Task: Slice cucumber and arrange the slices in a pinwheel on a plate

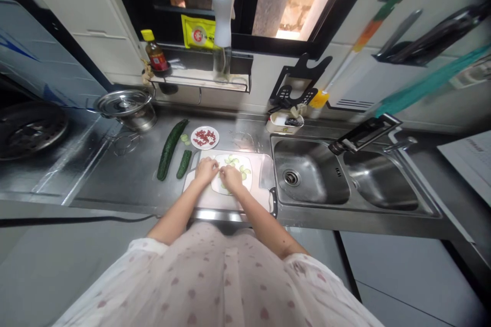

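Note:
A white plate [248, 184] lies on the pale pink cutting board [203, 202], with thin pale-green cucumber slices [244, 169] laid out in small fan-like groups on it. Over the plate's left edge, my left hand [206, 169] has its fingertips pinched together. My right hand [231, 179] is close beside it above the plate, its fingers also bent into a pinch. Whatever is between the fingertips is too small to make out. Left of the board are a short cut piece of cucumber [184, 164] and a long whole cucumber [172, 149].
Behind the board sits a small plate [194, 139] of red bits, beside a few cucumber slices [185, 139]. A lidded steel pot [132, 110] stands back left. To the right is a double sink [310, 184] with a faucet [401, 140]. A shelf [199, 83] holds bottles.

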